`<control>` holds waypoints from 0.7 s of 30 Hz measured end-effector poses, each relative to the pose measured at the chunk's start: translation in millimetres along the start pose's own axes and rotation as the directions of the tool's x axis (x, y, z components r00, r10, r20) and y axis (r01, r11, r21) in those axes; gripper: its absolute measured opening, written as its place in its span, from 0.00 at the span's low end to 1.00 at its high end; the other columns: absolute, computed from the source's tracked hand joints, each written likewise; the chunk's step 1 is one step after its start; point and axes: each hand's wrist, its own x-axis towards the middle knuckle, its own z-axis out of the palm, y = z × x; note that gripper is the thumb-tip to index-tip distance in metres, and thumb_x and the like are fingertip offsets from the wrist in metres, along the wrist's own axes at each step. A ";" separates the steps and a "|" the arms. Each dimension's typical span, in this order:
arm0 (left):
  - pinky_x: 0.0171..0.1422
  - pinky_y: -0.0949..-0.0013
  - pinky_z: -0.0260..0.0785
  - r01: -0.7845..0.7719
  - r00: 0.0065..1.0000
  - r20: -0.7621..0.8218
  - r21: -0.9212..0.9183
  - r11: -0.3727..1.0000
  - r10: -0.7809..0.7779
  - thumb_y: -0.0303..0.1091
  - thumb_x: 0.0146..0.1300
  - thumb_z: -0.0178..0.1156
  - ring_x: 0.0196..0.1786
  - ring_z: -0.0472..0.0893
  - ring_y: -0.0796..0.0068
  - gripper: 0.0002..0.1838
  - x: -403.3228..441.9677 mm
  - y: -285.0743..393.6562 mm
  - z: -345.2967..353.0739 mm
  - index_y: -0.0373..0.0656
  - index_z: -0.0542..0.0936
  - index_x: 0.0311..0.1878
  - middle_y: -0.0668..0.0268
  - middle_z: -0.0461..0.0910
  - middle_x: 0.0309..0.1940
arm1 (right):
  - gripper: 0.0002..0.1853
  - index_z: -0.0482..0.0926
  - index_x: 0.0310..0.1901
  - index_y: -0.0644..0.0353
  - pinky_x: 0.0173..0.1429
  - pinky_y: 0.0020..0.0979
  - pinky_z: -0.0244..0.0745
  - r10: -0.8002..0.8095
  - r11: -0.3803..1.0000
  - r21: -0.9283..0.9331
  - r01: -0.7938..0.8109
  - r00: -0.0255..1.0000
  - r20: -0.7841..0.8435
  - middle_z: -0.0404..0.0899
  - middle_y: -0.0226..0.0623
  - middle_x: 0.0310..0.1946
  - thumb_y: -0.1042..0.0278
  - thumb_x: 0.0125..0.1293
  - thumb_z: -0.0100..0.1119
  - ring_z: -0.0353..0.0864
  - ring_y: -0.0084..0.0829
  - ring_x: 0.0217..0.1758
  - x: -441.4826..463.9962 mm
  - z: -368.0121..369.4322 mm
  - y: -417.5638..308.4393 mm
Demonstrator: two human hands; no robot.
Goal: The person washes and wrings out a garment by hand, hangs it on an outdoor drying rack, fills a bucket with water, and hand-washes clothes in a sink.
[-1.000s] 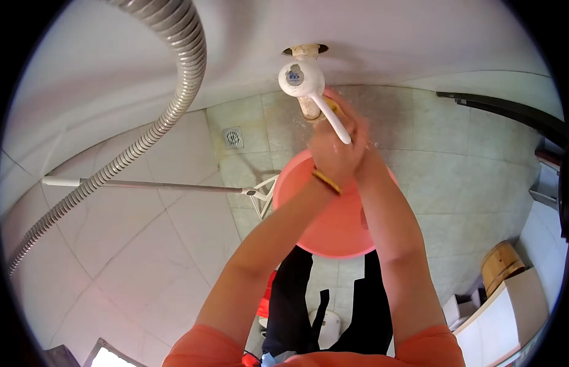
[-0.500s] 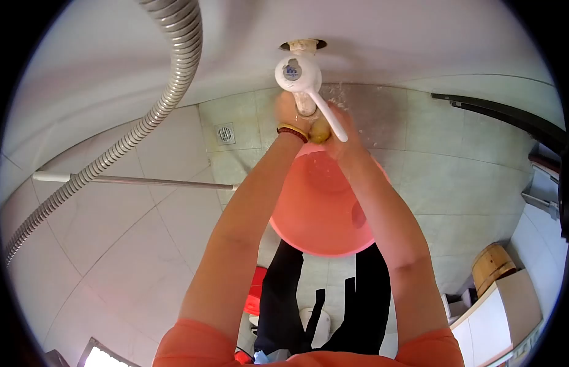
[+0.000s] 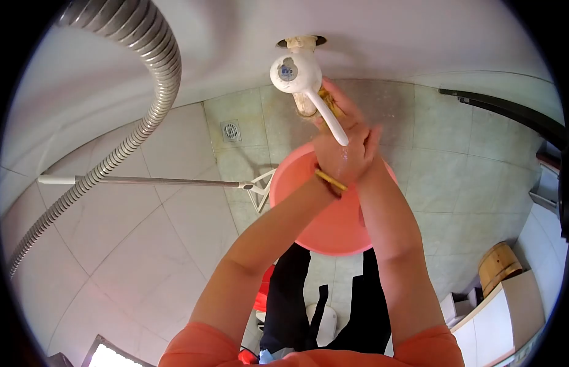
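Note:
My left hand (image 3: 342, 150), with a yellow bracelet (image 3: 331, 179) and a darker band at its wrist, lies across my right wrist, its fingers bent round it. Wet skin shows on its back. Beneath the white tap (image 3: 298, 72), my right hand (image 3: 345, 107) holds a yellow-brown thing (image 3: 329, 101) whose kind I cannot make out. The tap's long lever (image 3: 327, 119) covers part of both hands. Below them a pink basin (image 3: 324, 235) rests on the floor, partly hidden by my forearms.
A ribbed grey hose (image 3: 156, 92) hangs at the left. Near a floor drain (image 3: 231, 130), a long pole (image 3: 168, 181) with a white triangular end reaches the basin's left side. A wooden bucket (image 3: 500, 268) stands on a white cabinet (image 3: 494, 318) at the right.
My left hand has moved from beside the spout onto my right wrist. The yellow-brown thing, earlier below the spout between both hands, is now higher, in my right hand.

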 end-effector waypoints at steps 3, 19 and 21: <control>0.33 0.68 0.65 0.195 0.943 -0.194 -0.335 0.922 -0.270 0.38 0.52 0.56 0.28 0.72 0.67 0.12 16.9 -47.0 40.4 0.39 0.73 0.35 0.62 0.69 0.23 | 0.22 0.68 0.51 0.60 0.49 0.28 0.66 0.566 0.786 0.440 -0.435 0.791 -0.231 0.68 0.34 0.44 0.61 0.56 0.55 0.67 0.26 0.47 -1.6 24.3 -11.5; 0.40 0.67 0.69 0.388 0.916 0.258 -0.381 0.839 -0.307 0.32 0.48 0.62 0.38 0.78 0.69 0.21 7.3 -112.0 13.9 0.37 0.71 0.45 0.59 0.77 0.36 | 0.14 0.70 0.46 0.66 0.40 0.30 0.72 0.184 0.980 0.003 -0.197 0.911 -0.370 0.72 0.39 0.38 0.68 0.60 0.51 0.74 0.31 0.41 8.0 -57.1 -1.4; 0.41 0.70 0.69 0.597 0.779 0.514 -0.433 0.675 -0.359 0.30 0.48 0.62 0.40 0.77 0.71 0.23 12.2 -110.5 -3.5 0.36 0.69 0.49 0.60 0.77 0.39 | 0.16 0.69 0.47 0.66 0.42 0.31 0.72 0.131 0.980 -0.095 -0.174 0.927 -0.351 0.72 0.39 0.41 0.70 0.59 0.52 0.73 0.32 0.44 5.1 -67.2 -3.5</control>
